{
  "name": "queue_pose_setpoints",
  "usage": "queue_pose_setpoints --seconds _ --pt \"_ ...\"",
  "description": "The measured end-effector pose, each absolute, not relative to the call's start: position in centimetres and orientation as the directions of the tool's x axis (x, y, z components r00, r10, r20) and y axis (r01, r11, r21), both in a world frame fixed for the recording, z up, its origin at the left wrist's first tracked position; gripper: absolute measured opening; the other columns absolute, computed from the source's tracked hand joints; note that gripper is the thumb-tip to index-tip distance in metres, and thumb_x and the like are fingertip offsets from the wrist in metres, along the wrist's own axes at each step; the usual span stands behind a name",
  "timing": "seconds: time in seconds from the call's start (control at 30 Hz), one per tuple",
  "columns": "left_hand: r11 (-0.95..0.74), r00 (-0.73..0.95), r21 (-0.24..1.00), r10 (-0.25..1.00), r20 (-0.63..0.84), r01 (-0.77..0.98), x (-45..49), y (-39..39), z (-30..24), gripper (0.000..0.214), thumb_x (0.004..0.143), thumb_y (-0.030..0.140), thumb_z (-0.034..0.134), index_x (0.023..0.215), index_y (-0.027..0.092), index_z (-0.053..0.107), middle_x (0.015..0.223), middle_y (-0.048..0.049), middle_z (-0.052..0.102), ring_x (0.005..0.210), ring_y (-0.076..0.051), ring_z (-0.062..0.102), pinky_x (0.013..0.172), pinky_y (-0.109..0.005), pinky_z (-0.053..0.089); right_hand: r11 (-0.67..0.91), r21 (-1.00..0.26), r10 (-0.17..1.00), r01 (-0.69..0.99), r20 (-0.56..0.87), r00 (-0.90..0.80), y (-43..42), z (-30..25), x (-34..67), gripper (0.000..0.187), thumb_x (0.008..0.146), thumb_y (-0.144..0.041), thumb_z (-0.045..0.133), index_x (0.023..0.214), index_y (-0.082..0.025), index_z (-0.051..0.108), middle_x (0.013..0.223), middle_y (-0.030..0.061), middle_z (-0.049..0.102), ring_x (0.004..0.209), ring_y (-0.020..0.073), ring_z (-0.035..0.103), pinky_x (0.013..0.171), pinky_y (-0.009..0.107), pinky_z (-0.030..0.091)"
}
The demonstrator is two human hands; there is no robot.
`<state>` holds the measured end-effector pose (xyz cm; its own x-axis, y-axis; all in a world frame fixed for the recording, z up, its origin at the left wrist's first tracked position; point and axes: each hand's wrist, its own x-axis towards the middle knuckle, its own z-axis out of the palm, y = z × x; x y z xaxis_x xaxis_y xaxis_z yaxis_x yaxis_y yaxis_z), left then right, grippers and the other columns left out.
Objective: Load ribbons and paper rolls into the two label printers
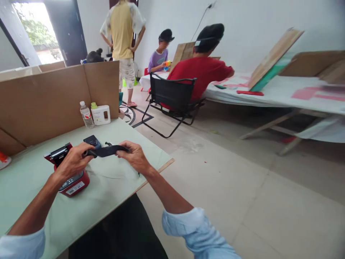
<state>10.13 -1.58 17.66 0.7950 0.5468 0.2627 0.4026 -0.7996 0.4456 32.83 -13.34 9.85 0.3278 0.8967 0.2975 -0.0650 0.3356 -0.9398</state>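
Note:
My left hand [72,161] and my right hand [135,156] each grip one end of a black strap [106,150], held level just above the pale green table [113,187]. Both hands have their fingers curled round it. Under my left hand sits a red device [70,181] with a black top and a white label. A small dark blue box [92,141] lies just behind the strap.
A water bottle [86,115] and a white jug [101,114] stand by the cardboard partition [48,97]. A person in red sits on a black folding chair [172,99] at a long table [283,93]; others are near the doorway. Tiled floor lies to the right.

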Motion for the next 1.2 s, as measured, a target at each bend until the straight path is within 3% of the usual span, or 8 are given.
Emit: queue_pose_setpoints --seconds 0.17,0.3,0.47,0.57,0.67,0.77,0.97,1.2 --pt "-0.897 0.892 0.288 0.401 0.208 0.336 21.1 2.6 17.0 0.027 0.081 0.018 0.064 0.104 0.02 0.079 0.096 -0.0041 0.076 0.087 -0.02 0.067 0.087 -0.031 0.052 0.297 -0.945 0.785 0.136 0.323 0.529 -13.9 7.8 39.9 0.019 0.074 -0.037 0.072 0.079 -0.019 0.068 0.07 -0.0024 0.063 0.066 0.0135 0.053 0.065 0.027 0.047" --pt "-0.879 0.882 0.18 0.463 0.093 0.442 28.5 4.8 14.6 0.036 0.081 0.015 0.063 0.113 0.02 0.079 0.108 -0.0072 0.078 0.102 -0.023 0.069 0.094 -0.032 0.051 0.14 -0.95 0.737 0.278 0.287 0.611 -12.9 4.9 43.4 0.021 0.073 -0.041 0.062 0.073 -0.021 0.061 0.06 -0.0054 0.048 0.06 0.0129 0.042 0.057 0.026 0.037" --pt "-0.875 0.891 0.17 0.447 -0.081 0.454 31.9 5.5 11.2 0.035 0.081 0.013 0.058 0.107 0.02 0.081 0.102 -0.0068 0.081 0.097 -0.022 0.072 0.089 -0.028 0.053 0.043 -0.933 0.779 0.358 0.256 0.573 -12.4 1.4 44.6 0.017 0.069 -0.038 0.056 0.065 -0.022 0.055 0.061 -0.0044 0.049 0.063 0.0141 0.044 0.059 0.027 0.034" --pt "-0.877 0.89 0.18 0.411 -0.2 0.445 31.5 5.9 10.4 0.031 0.087 0.029 0.062 0.11 0.019 0.079 0.105 -0.0073 0.08 0.095 -0.022 0.072 0.086 -0.028 0.054 0.017 -0.926 0.818 0.377 0.23 0.527 -13.0 0.1 44.5 0.015 0.07 -0.035 0.056 0.065 -0.022 0.057 0.061 -0.0044 0.051 0.063 0.0146 0.046 0.06 0.027 0.033" --pt "-0.884 0.875 0.182 0.361 -0.322 0.431 30.8 5.8 10.2 0.062 0.075 0.052 0.079 0.126 0.017 0.072 0.12 -0.0103 0.074 0.102 -0.024 0.071 0.087 -0.029 0.055 0.016 -0.924 0.853 0.381 0.211 0.477 -13.8 -0.5 44.2 0.017 0.076 -0.035 0.057 0.066 -0.021 0.06 0.062 -0.0039 0.054 0.063 0.0148 0.047 0.061 0.027 0.034" --pt "-0.91 0.876 0.131 0.328 -0.353 0.393 30.7 4.7 9.7 0.083 0.063 0.049 0.09 0.136 0.019 0.063 0.135 -0.0126 0.062 0.11 -0.026 0.068 0.094 -0.031 0.054 0.029 -0.921 0.884 0.389 0.205 0.421 -14.4 -0.7 43.7 0.02 0.083 -0.035 0.055 0.076 -0.021 0.067 0.069 -0.0019 0.063 0.067 0.0156 0.053 0.064 0.027 0.038" --pt "-0.935 0.903 0.011 0.339 -0.264 0.354 30.8 1.7 8.4 0.047 0.076 0.031 0.078 0.121 0.02 0.068 0.128 -0.0105 0.056 0.094 -0.023 0.069 0.084 -0.034 0.055 0.037 -0.907 0.903 0.42 0.211 0.375 -15.7 -0.3 42.1 0.02 0.09 -0.031 0.053 0.092 -0.021 0.071 0.075 -0.0011 0.066 0.07 0.0163 0.059 0.069 0.028 0.043" --pt "-0.922 0.889 -0.046 0.384 -0.251 0.385 28.3 -1.7 8.2 0.034 0.078 0.021 0.071 0.113 0.02 0.069 0.125 -0.0111 0.056 0.095 -0.024 0.069 0.08 -0.034 0.054 0.035 -0.896 0.906 0.442 0.215 0.364 -18.0 -0.3 41.0 0.02 0.093 -0.029 0.052 0.09 -0.021 0.071 0.072 -0.0018 0.064 0.066 0.0147 0.055 0.065 0.027 0.039"
